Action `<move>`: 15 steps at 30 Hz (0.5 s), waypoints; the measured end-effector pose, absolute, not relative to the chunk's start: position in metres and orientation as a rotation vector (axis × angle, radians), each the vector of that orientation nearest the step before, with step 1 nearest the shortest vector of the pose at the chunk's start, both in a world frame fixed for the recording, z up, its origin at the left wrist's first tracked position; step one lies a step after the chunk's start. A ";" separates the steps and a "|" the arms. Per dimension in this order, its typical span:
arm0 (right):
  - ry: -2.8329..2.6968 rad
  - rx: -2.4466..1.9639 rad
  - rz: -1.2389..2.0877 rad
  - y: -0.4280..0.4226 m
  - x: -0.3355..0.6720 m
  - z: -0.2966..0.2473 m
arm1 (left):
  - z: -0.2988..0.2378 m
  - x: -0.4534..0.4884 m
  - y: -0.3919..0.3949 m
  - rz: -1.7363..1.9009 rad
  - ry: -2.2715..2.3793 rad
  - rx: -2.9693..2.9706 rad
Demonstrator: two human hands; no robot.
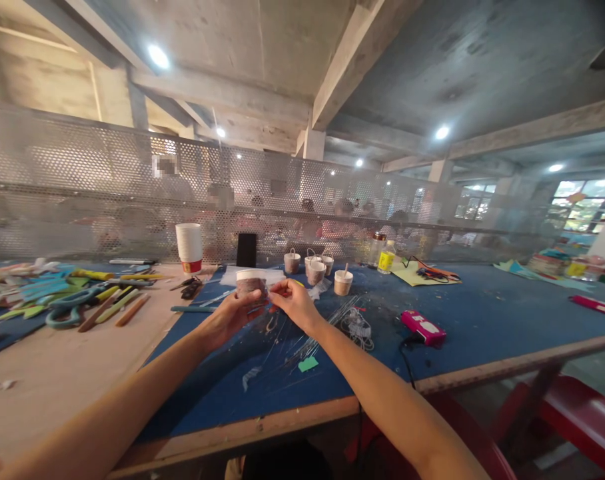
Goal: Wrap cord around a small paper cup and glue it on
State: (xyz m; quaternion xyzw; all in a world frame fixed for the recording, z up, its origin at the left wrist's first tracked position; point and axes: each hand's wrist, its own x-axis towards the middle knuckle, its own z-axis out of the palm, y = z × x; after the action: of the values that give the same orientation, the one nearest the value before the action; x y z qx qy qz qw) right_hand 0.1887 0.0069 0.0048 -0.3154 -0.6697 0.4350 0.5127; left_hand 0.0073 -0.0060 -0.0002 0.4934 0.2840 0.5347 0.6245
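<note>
My left hand [237,315] is closed around a small paper cup [251,283] with a white rim and a brownish side, held above the blue table mat. Close against the cup's right side, my right hand [293,303] has its fingertips pinched together; whatever is between them is too small to make out. Beyond my hands stand several similar small cups, one with a looped handle [292,262] and one with a stick in it [343,282]. A coil of thin pale cord [357,328] and a green scrap [308,364] lie on the mat nearer to me.
A stack of white paper cups [189,245] stands at the back left, near scissors [70,308] and several sticks. To the right are a pink corded device [423,328] and a yellow-labelled bottle [386,257]. A perforated metal screen [262,180] runs behind the table.
</note>
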 end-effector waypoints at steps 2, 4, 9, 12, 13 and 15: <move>-1.743 -0.754 0.897 0.002 0.188 0.004 | 0.001 0.008 -0.007 1.224 0.625 1.127; -1.909 -0.748 0.643 -0.005 0.188 0.002 | 0.003 0.008 -0.010 1.215 0.605 1.126; -2.243 -0.647 0.191 -0.022 0.185 0.000 | 0.007 0.008 -0.016 1.191 0.605 1.138; -2.252 -0.585 0.096 -0.024 0.186 0.004 | 0.007 0.007 -0.015 1.192 0.643 1.095; -2.219 -0.608 0.063 -0.023 0.189 0.006 | 0.007 0.007 -0.014 1.206 0.653 1.073; -2.120 -0.752 -0.002 -0.017 0.197 0.013 | 0.006 0.005 -0.012 1.241 0.662 1.030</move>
State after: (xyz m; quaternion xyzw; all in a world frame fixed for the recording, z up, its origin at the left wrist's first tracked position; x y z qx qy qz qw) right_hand 0.1968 -0.0165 0.0131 -0.3015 -0.8502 -0.0008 0.4316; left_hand 0.0054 -0.0117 0.0060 0.4520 0.2906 0.5449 0.6436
